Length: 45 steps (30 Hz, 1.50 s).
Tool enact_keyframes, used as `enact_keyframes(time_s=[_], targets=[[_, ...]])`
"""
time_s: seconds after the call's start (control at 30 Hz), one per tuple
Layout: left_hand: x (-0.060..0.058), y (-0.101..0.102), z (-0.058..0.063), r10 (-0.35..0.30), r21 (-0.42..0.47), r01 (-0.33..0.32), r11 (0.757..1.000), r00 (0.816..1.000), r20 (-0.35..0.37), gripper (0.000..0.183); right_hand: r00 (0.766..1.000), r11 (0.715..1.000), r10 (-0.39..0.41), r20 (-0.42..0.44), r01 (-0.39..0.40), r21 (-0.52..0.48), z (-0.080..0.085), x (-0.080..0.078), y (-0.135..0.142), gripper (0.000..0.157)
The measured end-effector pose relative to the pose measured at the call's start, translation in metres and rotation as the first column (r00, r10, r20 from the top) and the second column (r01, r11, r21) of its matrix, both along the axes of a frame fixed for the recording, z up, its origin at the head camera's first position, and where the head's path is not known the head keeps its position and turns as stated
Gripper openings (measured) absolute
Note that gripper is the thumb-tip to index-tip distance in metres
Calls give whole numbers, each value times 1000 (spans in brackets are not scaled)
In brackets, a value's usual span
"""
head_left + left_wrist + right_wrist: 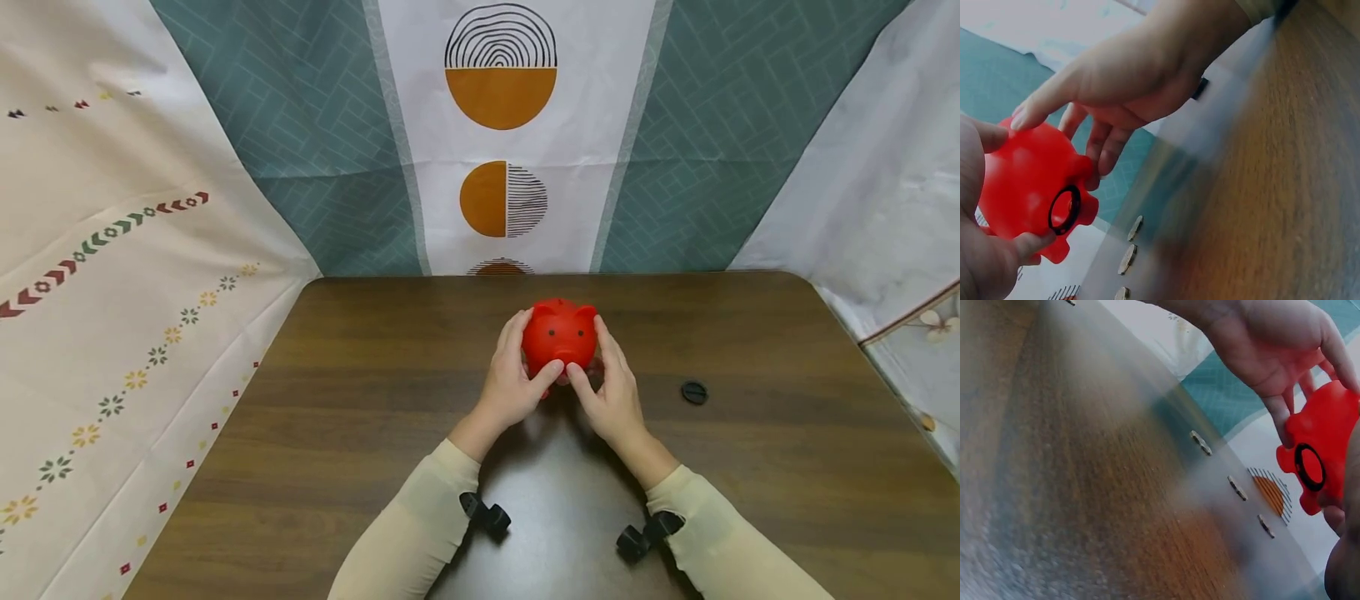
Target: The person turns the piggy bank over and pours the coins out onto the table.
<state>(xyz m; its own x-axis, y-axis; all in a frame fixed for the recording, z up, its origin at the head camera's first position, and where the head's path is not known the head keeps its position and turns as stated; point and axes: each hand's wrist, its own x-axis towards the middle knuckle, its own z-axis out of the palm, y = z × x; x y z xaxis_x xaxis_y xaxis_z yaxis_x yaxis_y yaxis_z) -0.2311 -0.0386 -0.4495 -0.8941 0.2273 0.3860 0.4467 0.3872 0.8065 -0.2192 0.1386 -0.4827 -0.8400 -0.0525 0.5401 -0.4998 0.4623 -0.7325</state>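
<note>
Piggy bank: red, above table, near far edge
Left hand, right hand: half-curled, gripping its sides

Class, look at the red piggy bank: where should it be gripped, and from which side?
Grip the red piggy bank by its rounded flanks, left hand and right hand coming from opposite sides. Its bulging, smooth body would probably slip from a one-sided hold, and gripping there should leave the black-ringed opening in its underside uncovered.
</note>
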Motion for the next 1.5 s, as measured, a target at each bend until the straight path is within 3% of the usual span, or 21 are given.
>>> enact_keyframes(time_s=[0.13, 0.23, 0.3, 0.37, 0.43, 0.5, 0.6, 0.67, 0.73, 0.9, 1.0, 1.07, 1.13, 1.2, 1.27, 1.37, 1.43, 1.5], targets=[[0, 1, 0, -2, -6, 2, 1000, 1000, -14, 77, 1000, 1000, 3, 20, -2, -28, 1, 1, 0, 77], [1, 1, 0, -23, 24, 25, 999, 996, -85, 76, 997, 1000, -13, -76, 11, -28, 2, 1, 0, 72], [2, 3, 2, -63, 88, 82, 993, 978, -199, 76, 975, 999, -24, -222, 17, -32, 4, 2, 0, 70], [3, 4, 5, -100, 145, 153, 978, 942, -322, 76, 933, 999, -34, -359, 22, -38, 7, 1, 0, 72], [4, 5, 7, -109, 169, 182, 969, 923, -369, 76, 920, 999, -27, -391, 13, -38, 9, 2, 0, 73], [4, 5, 5, -70, 153, 124, 981, 946, -318, 75, 951, 999, -4, -311, -8, -36, 8, 2, -1, 71], [2, 2, -2, -5, 79, 15, 997, 992, -125, 73, 995, 1000, 8, -96, -9, -11, 2, 3, -1, 73], [1, 0, -5, 8, 50, -7, 999, 999, -39, 73, 1000, 1000, 6, -19, -6, -9, 0, 3, -1, 75], [0, -1, -5, 0, 52, 1, 999, 1000, -12, 74, 1000, 1000, 8, -2, -8, -14, -2, 2, 0, 76], [-2, -1, -3, -3, 56, 5, 998, 1000, -26, 75, 1000, 1000, 11, -24, -12, -25, -2, -2, 0, 77], [-1, 0, -2, -4, 55, 9, 998, 995, -96, 74, 996, 1000, -1, -94, -2, -27, -1, -3, 0, 74], [0, 1, 1, -20, 67, 35, 997, 978, -209, 74, 981, 999, -11, -196, 5, -34, 1, -3, 0, 71], [2, 3, 4, -41, 81, 71, 994, 946, -322, 75, 951, 999, -24, -309, 8, -54, 5, -2, -1, 72], [3, 4, 7, -48, 83, 85, 993, 927, -371, 76, 932, 998, -24, -363, 0, -65, 9, -2, -2, 72], [2, 4, 6, -37, 69, 62, 996, 946, -322, 75, 951, 998, -13, -309, -6, -63, 12, 0, -3, 70], [-1, 2, 0, 6, 8, -4, 1000, 985, -174, 74, 988, 999, -2, -155, -3, -31, 8, 0, -2, 73], [-2, 0, -2, 16, -20, -18, 1000, 994, -107, 74, 997, 1000, -2, -76, 1, -17, 5, 0, -2, 77], [-3, 0, -3, 11, -17, -13, 1000, 996, -91, 75, 999, 1000, -2, -53, 1, -10, 1, -2, -1, 77]])
